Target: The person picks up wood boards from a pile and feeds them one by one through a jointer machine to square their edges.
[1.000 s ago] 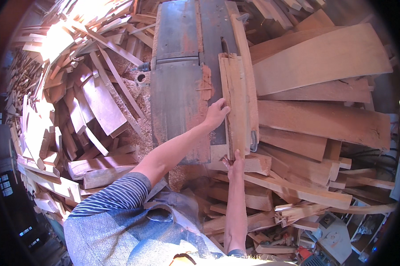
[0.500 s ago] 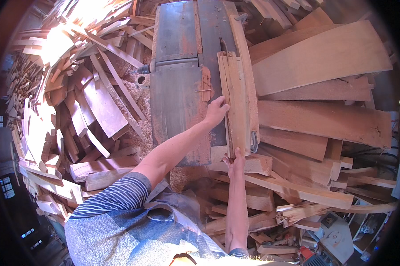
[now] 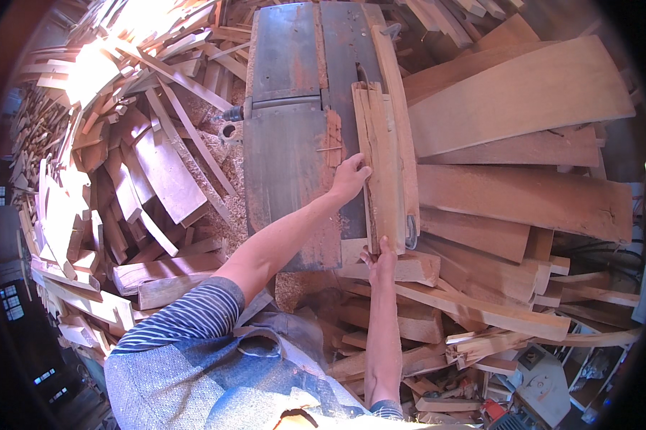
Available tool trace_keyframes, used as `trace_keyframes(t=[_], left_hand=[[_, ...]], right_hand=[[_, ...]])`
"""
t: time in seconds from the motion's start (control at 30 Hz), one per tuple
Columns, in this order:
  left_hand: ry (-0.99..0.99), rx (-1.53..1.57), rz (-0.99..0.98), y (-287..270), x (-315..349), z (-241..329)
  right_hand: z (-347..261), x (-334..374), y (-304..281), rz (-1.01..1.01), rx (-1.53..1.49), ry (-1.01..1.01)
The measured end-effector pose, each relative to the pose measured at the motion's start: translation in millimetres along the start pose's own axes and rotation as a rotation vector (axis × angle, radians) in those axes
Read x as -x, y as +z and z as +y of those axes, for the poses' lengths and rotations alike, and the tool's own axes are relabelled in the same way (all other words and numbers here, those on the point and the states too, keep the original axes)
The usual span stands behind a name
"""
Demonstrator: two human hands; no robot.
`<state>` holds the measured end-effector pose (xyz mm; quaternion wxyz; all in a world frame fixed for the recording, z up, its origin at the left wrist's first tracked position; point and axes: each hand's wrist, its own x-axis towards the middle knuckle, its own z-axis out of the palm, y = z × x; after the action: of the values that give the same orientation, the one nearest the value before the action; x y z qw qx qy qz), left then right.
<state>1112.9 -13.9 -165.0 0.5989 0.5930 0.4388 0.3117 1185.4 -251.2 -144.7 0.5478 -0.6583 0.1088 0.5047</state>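
A rough wooden board (image 3: 381, 168) with a dark crack along it lies lengthwise on the metal saw table (image 3: 283, 168), beside a long wooden fence (image 3: 394, 107) on its right. My left hand (image 3: 350, 178) is closed at the board's left edge, fingers curled and thumb against the wood. At the near end, my right hand (image 3: 381, 264) grips the board, its thumb on top and its fingers partly hidden beneath. Just beyond the board's far end, a dark slot (image 3: 361, 72) shows in the table. Reddish wood splinters (image 3: 333, 138) lie left of the board.
Wide planks (image 3: 523, 201) are stacked to the right of the table. A large heap of offcuts and strips (image 3: 151, 158) fills the left side, with sawdust (image 3: 215, 165) next to the table. More timber (image 3: 480, 308) lies near my right arm. A metal clamp (image 3: 411, 231) sits at the fence's near end.
The board has slid very slightly away from me along the fence, both hands keeping their hold on it. The view has shifted a little.
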Motion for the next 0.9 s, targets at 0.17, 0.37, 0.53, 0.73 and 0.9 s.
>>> trace_keyframes(t=[0.17,0.37,0.53,0.73,0.9], left_hand=[[0.009,-0.044,0.005,-1.5,-3.4,0.8],[-0.018,-0.064,0.012,-2.9,-3.6,13.4],[-0.032,-0.047,0.030,-5.3,-6.2,16.4],[-0.036,-0.090,0.022,-6.6,-15.3,10.7],[-0.009,-0.092,0.056,-7.6,-18.0,11.4]], right_hand=[[-2.9,-1.3,3.4,-0.003,-0.006,0.029],[-5.8,-3.1,5.2,-0.016,0.000,0.025],[-8.9,-2.6,10.1,-0.037,0.000,0.018],[-11.1,-8.8,13.3,-0.035,0.003,0.033],[-12.7,-11.5,17.4,-0.020,0.003,0.040]])
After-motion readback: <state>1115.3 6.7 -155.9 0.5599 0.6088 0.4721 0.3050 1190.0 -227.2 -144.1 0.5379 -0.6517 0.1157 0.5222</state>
